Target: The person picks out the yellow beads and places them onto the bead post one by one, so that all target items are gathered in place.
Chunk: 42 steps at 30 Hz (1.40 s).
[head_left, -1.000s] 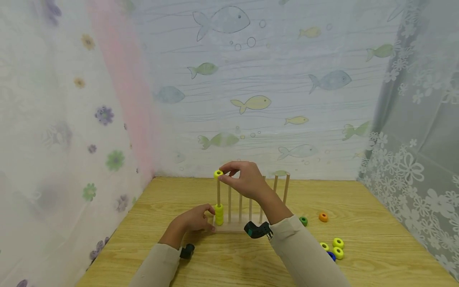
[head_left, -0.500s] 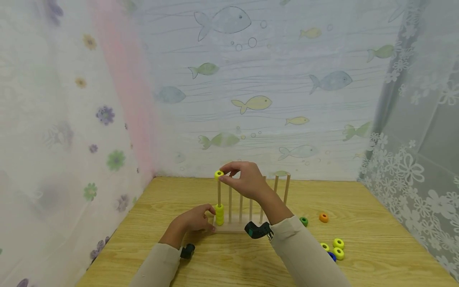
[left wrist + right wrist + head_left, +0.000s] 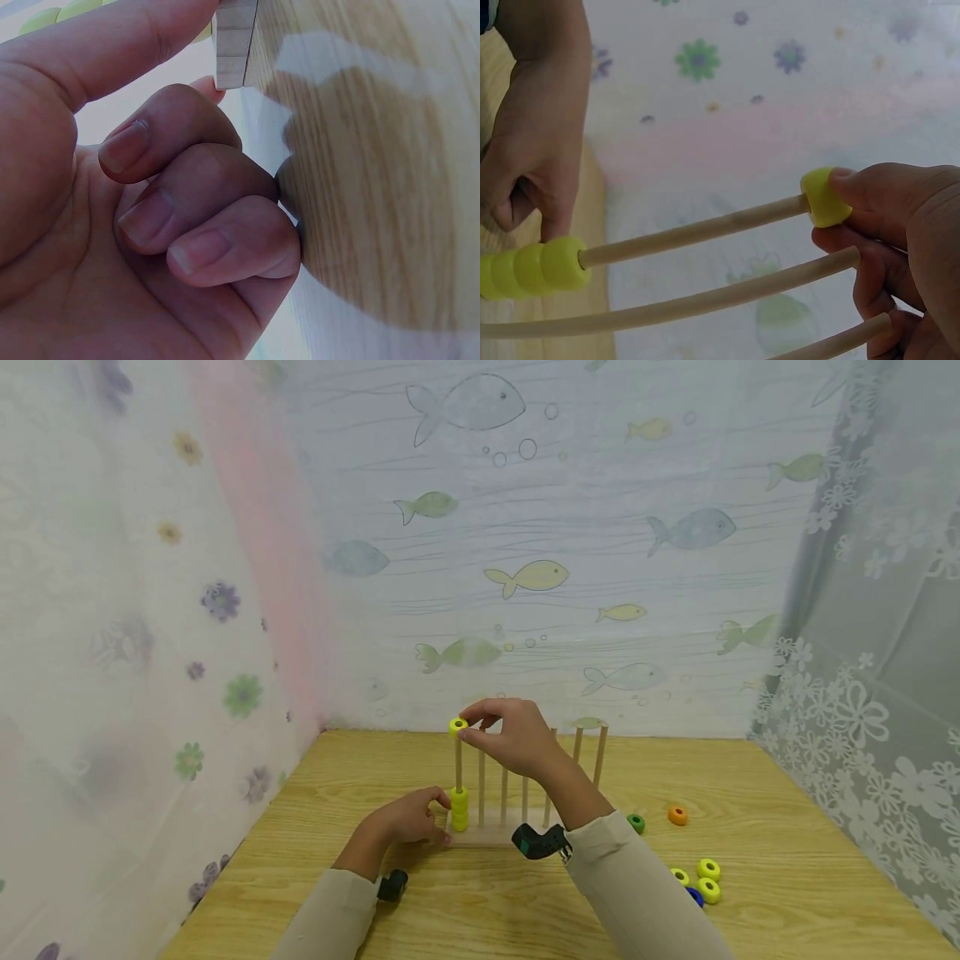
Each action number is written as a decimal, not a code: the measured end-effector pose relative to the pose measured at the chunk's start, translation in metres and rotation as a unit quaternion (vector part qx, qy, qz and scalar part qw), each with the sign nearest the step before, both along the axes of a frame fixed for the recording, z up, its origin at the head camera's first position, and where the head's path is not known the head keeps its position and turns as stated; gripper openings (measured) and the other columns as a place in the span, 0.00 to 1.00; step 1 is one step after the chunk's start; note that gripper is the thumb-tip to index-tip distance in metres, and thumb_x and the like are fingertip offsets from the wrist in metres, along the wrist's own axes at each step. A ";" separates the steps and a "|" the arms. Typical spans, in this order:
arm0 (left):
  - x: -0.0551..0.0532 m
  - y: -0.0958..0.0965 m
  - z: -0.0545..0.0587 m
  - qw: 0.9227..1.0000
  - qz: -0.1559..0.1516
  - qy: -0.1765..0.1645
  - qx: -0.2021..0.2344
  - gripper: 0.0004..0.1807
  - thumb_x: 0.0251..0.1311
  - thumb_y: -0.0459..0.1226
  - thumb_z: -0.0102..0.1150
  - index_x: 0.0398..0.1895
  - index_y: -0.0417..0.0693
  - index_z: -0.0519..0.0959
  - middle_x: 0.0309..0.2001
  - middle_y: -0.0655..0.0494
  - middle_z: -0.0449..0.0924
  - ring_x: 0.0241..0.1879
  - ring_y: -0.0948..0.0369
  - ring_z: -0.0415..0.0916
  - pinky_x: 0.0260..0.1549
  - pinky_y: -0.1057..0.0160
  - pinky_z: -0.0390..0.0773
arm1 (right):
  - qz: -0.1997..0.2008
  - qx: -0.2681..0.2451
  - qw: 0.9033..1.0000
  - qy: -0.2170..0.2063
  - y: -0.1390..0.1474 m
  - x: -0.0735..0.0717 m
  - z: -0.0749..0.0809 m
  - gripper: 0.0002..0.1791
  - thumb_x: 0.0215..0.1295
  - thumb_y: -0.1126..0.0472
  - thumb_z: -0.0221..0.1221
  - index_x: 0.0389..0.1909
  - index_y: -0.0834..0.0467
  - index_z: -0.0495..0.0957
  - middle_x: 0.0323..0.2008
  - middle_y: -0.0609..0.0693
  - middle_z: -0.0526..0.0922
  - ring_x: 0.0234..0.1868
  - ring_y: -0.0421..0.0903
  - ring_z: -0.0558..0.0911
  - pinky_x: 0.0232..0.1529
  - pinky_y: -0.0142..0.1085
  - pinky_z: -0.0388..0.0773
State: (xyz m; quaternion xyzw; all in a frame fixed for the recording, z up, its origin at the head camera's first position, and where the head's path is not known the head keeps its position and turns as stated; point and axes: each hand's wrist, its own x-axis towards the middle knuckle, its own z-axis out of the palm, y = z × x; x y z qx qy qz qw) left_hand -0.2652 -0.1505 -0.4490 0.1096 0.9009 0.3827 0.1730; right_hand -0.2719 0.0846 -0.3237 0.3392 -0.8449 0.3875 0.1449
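In the head view a wooden peg stand (image 3: 487,838) carries a row of upright pegs. My right hand (image 3: 513,739) pinches a yellow bead (image 3: 458,725) between thumb and fingertips at the top of the leftmost peg. The right wrist view shows that bead (image 3: 826,197) around the tip of the peg (image 3: 697,231). Lower on the same peg sits a stack of several yellow beads (image 3: 459,810). My left hand (image 3: 405,818) grips the left end of the stand, one fingertip beside the stack. In the left wrist view its other fingers (image 3: 202,169) curl toward the palm.
On the wooden table (image 3: 600,902) to the right lie loose beads: a green one (image 3: 636,824), an orange one (image 3: 678,815), several yellow ones (image 3: 708,869) and a blue one (image 3: 696,897). A fish-patterned curtain (image 3: 540,635) hangs behind the table.
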 end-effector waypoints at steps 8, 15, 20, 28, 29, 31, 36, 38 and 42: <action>-0.001 -0.001 -0.001 1.000 -0.001 0.000 0.001 0.28 0.58 0.41 0.77 0.58 0.50 0.74 0.21 0.56 0.68 0.21 0.59 0.63 0.24 0.62 0.66 | 0.000 0.001 1.000 -0.006 0.000 0.002 0.001 0.11 0.69 0.49 0.68 0.49 0.45 0.89 0.46 0.38 0.88 0.43 0.38 0.82 0.40 0.40 0.80; -0.001 -0.002 0.000 1.000 -0.003 0.006 -0.003 0.28 0.58 0.42 0.77 0.59 0.50 0.74 0.22 0.55 0.70 0.22 0.59 0.64 0.25 0.61 0.67 | 0.002 0.006 1.000 0.000 0.000 0.000 0.002 0.11 0.70 0.50 0.67 0.49 0.46 0.89 0.47 0.38 0.88 0.43 0.38 0.82 0.39 0.39 0.80; 0.000 -0.001 0.000 1.000 -0.005 0.006 0.001 0.28 0.58 0.41 0.77 0.59 0.50 0.74 0.22 0.55 0.70 0.22 0.59 0.64 0.26 0.61 0.67 | 0.000 0.011 1.000 -0.007 0.000 0.001 0.003 0.10 0.70 0.49 0.67 0.48 0.45 0.89 0.47 0.38 0.87 0.43 0.39 0.82 0.39 0.39 0.80; -0.001 -0.001 -0.003 1.000 -0.001 0.001 0.000 0.28 0.58 0.42 0.77 0.58 0.51 0.74 0.22 0.55 0.69 0.21 0.59 0.64 0.25 0.62 0.67 | -0.001 0.015 1.000 -0.015 0.000 0.003 0.003 0.10 0.70 0.49 0.67 0.48 0.45 0.89 0.46 0.38 0.87 0.43 0.39 0.82 0.41 0.40 0.79; -0.001 -0.002 -0.003 1.000 -0.001 0.001 0.001 0.28 0.58 0.42 0.77 0.58 0.51 0.74 0.22 0.55 0.69 0.21 0.59 0.64 0.25 0.61 0.67 | -0.001 0.016 1.000 -0.016 0.000 0.003 0.003 0.10 0.70 0.49 0.67 0.48 0.45 0.89 0.46 0.38 0.87 0.43 0.39 0.82 0.40 0.40 0.79; -0.001 -0.002 -0.004 1.000 -0.001 0.002 0.003 0.28 0.58 0.41 0.77 0.58 0.51 0.74 0.22 0.55 0.69 0.21 0.59 0.63 0.25 0.61 0.66 | -0.002 0.017 1.000 -0.015 0.000 0.003 0.003 0.10 0.69 0.49 0.67 0.48 0.45 0.89 0.46 0.38 0.87 0.43 0.39 0.82 0.40 0.40 0.79; -0.001 -0.001 -0.004 1.000 -0.006 0.005 0.004 0.28 0.58 0.41 0.77 0.58 0.50 0.74 0.21 0.56 0.68 0.21 0.59 0.63 0.25 0.61 0.66 | -0.005 0.019 1.000 -0.014 0.000 0.002 0.002 0.09 0.69 0.49 0.68 0.47 0.45 0.89 0.46 0.38 0.87 0.43 0.38 0.82 0.41 0.40 0.79; -0.001 -0.001 -0.003 1.000 -0.007 0.007 0.003 0.28 0.58 0.41 0.77 0.58 0.50 0.74 0.22 0.56 0.68 0.21 0.59 0.62 0.25 0.61 0.65 | -0.004 0.018 1.000 -0.013 0.000 0.002 0.002 0.09 0.69 0.49 0.68 0.47 0.45 0.89 0.46 0.38 0.87 0.43 0.38 0.82 0.42 0.40 0.79; -0.002 -0.001 -0.003 1.000 -0.008 0.009 -0.001 0.29 0.57 0.42 0.78 0.58 0.50 0.74 0.23 0.56 0.68 0.23 0.59 0.62 0.26 0.61 0.65 | -0.005 0.015 1.000 -0.009 -0.001 0.000 0.001 0.08 0.69 0.50 0.68 0.46 0.44 0.89 0.45 0.37 0.87 0.43 0.37 0.81 0.42 0.40 0.79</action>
